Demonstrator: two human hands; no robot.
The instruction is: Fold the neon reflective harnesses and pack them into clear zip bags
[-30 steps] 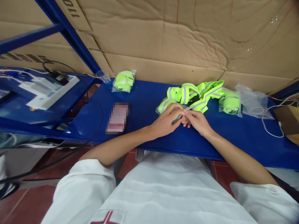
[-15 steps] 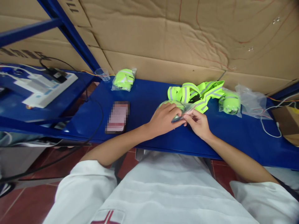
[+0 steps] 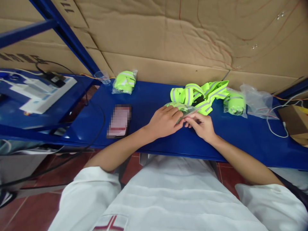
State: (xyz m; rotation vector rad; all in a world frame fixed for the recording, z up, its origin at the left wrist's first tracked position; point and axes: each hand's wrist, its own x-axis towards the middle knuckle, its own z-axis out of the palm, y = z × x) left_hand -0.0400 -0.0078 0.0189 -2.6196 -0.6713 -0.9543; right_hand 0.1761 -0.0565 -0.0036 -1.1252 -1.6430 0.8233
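Between my hands is a clear plastic bag [image 3: 190, 109] with a neon-yellow reflective strap inside. My left hand [image 3: 166, 121] is wrapped over the bag's left side and covers much of it. My right hand [image 3: 201, 126] pinches the bag's edge, its thumb and fingertips close to my left thumb. Just behind the bag lies a loose heap of neon-yellow reflective straps [image 3: 190, 94] with grey stripes and a black part. A bagged rolled strap [image 3: 235, 104] sits to the right of the heap, and another bagged strap [image 3: 124, 82] stands at the back left.
On the blue table [image 3: 149, 96] a phone [image 3: 119, 121] lies left of my hands. A clear cup [image 3: 102, 77] stands at the back left. Empty plastic bags [image 3: 258, 101], a white cable [image 3: 271, 130] and a cardboard box [image 3: 295, 123] are at the right. A power strip [image 3: 48, 96] lies far left.
My left fingers have flattened over the bag, and both hands have shifted slightly left in view. The whole view has drifted a little; the other things keep their places on the table.
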